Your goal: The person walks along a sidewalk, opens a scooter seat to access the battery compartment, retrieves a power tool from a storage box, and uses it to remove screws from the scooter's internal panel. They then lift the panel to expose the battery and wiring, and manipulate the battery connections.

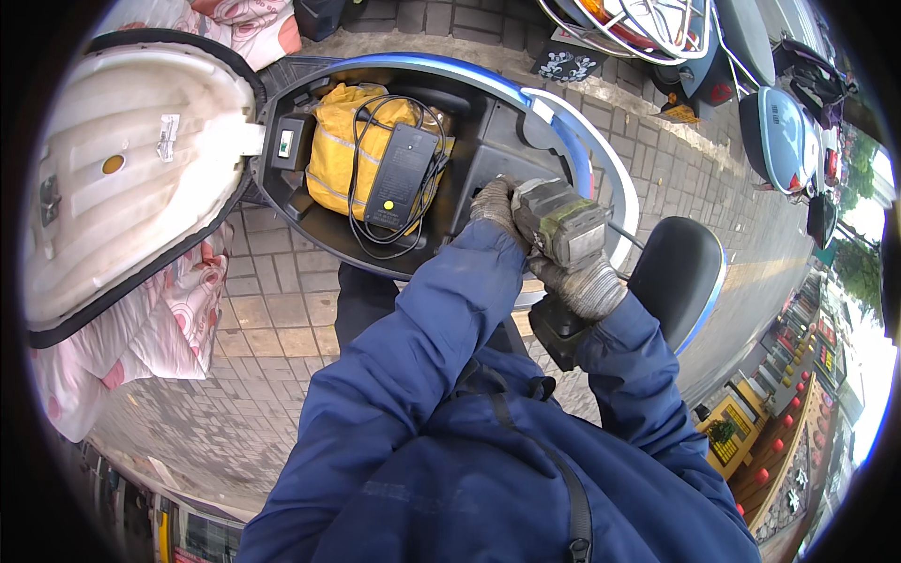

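Observation:
In my gloved right hand (589, 287) is a worn grey-green cordless power tool (561, 223), gripped by its handle. Its black base (556, 330) sticks out below that hand, toward me. My left hand (497, 205), in a knitted work glove, is closed at the tool's front end; what its fingers hold is hidden. Both hands are over the rear end of a blue scooter's open under-seat compartment (469, 158). Inside it lie a yellow cloth bundle (338, 155) with pale stripes and a black charger (402, 174) with its cable looped round it.
The scooter's raised seat (141, 178) shows its pale underside at the left. A black padded backrest (678, 272) stands right of my right hand. Pink-patterned padded cloth (155, 338) hangs below the seat. Other scooters (779, 141) are parked on the brick pavement (272, 310).

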`<state>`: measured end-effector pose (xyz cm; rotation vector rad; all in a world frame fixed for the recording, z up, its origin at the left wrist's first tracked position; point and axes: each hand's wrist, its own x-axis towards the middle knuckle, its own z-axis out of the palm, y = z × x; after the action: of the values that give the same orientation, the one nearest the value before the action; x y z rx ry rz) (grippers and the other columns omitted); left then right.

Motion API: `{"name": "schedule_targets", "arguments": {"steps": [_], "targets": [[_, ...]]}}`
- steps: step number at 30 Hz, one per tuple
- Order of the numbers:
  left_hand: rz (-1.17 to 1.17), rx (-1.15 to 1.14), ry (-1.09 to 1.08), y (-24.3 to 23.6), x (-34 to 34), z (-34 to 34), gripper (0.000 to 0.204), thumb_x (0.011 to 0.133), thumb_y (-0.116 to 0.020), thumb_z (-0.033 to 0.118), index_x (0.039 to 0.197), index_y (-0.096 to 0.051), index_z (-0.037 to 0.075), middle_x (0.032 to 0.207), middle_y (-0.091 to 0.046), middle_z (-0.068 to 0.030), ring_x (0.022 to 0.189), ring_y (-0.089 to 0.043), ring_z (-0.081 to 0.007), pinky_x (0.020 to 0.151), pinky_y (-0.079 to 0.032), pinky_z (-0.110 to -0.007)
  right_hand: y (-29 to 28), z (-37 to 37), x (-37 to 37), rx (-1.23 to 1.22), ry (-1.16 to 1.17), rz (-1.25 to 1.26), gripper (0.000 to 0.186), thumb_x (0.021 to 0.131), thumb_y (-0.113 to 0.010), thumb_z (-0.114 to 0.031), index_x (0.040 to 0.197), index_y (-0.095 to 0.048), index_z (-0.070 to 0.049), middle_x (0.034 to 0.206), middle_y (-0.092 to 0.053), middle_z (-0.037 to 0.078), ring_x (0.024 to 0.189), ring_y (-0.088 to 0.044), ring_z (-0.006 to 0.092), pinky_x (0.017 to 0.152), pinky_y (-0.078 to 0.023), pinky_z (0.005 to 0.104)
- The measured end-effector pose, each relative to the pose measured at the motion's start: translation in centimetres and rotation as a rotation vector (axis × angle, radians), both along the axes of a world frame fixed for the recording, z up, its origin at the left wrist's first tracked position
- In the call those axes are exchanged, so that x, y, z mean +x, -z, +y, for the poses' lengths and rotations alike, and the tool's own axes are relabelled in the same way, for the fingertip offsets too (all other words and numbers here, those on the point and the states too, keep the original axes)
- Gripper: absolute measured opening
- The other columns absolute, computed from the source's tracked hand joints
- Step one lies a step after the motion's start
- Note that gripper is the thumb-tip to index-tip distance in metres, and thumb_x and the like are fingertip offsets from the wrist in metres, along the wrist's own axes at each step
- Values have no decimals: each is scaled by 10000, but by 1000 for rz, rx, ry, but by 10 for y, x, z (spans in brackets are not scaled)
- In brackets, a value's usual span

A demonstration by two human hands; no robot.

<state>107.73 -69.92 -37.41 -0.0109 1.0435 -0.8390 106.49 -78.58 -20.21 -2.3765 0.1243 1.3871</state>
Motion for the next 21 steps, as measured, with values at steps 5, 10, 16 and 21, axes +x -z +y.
{"name": "schedule_targets", "arguments": {"steps": [5, 10, 16, 21], "targets": [[-873, 781, 1003, 39, 9, 4, 272, 690, -674, 240, 921, -662, 95, 949, -653, -126, 871, -632, -255, 797, -485, -373, -8, 1, 13, 5, -210, -152, 444, 856, -485, -376, 1216, -478, -116, 1225, -490, 127, 1148, -444, 281, 976, -352, 353], [-617, 543, 909, 40, 20, 0, 254, 795, -500, 261, 836, -669, 76, 903, -659, -126, 832, -631, -256, 771, -480, -382, -9, 1, 4, 45, -53, -165, 525, 849, -492, -391, 1292, -375, -135, 1270, -454, 94, 1179, -412, 267, 999, -337, 361], [13, 145, 247, 26, 24, -6, 318, 810, -344, 225, 887, -571, 16, 832, -630, -157, 682, -589, -296, 663, -497, -383, -8, -9, -6, 149, 52, -109, 572, 803, -511, -337, 1311, -338, -139, 1304, -412, 84, 1220, -366, 256, 1017, -316, 361], [146, 275, -112, -28, 21, -2, 192, 771, -423, 188, 791, -511, 19, 703, -553, -157, 599, -535, -304, 534, -491, -428, 4, -19, -25, -665, -1299, -683, 457, 907, -286, -365, 1315, -336, -166, 1311, -403, 84, 1184, -403, 272, 973, -341, 454]]}}
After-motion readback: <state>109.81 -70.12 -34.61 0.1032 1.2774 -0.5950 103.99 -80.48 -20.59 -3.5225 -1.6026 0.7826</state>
